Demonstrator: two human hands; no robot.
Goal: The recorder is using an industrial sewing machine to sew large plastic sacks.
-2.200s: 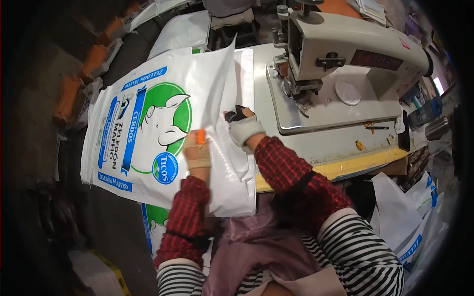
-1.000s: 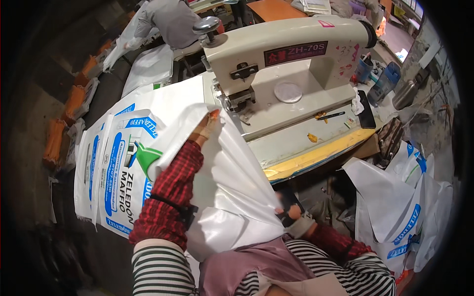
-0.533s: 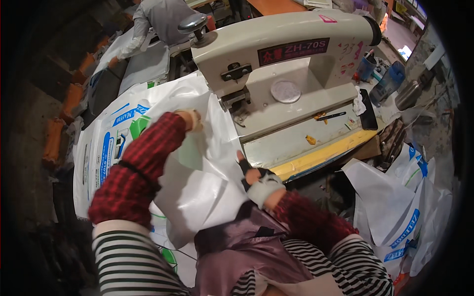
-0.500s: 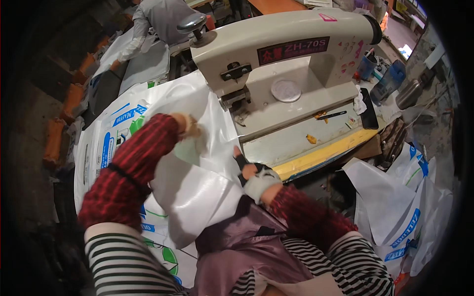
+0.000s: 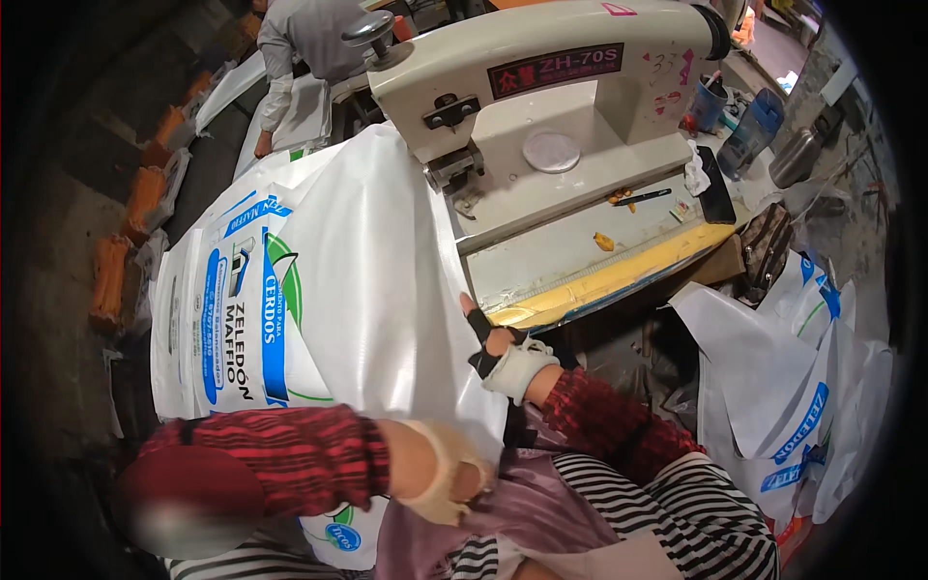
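Note:
A large white printed sack (image 5: 387, 261) with blue and green patterns lies spread over the work surface, its right side against the sewing machine (image 5: 551, 58). My right hand (image 5: 505, 350), in a pale fingerless glove over a black one, holds the sack's right edge beside the machine's front corner. One of its digits points up along that edge; the other fingers are mostly hidden. My left hand (image 5: 452, 476), in a pale worn glove, is at the sack's near edge, in front of my lap. Motion and angle hide its fingers.
More white sacks (image 5: 764, 387) hang in a heap at the right. A phone (image 5: 715, 184), a blue-lidded bottle (image 5: 754, 130) and a metal flask (image 5: 802, 155) stand or lie right of the machine. A person in grey (image 5: 309, 43) works at the far left.
My left hand has come back from the middle of the sack to its near edge. The folded-up flap now lies flatter, showing the print. My right hand stays at the right edge.

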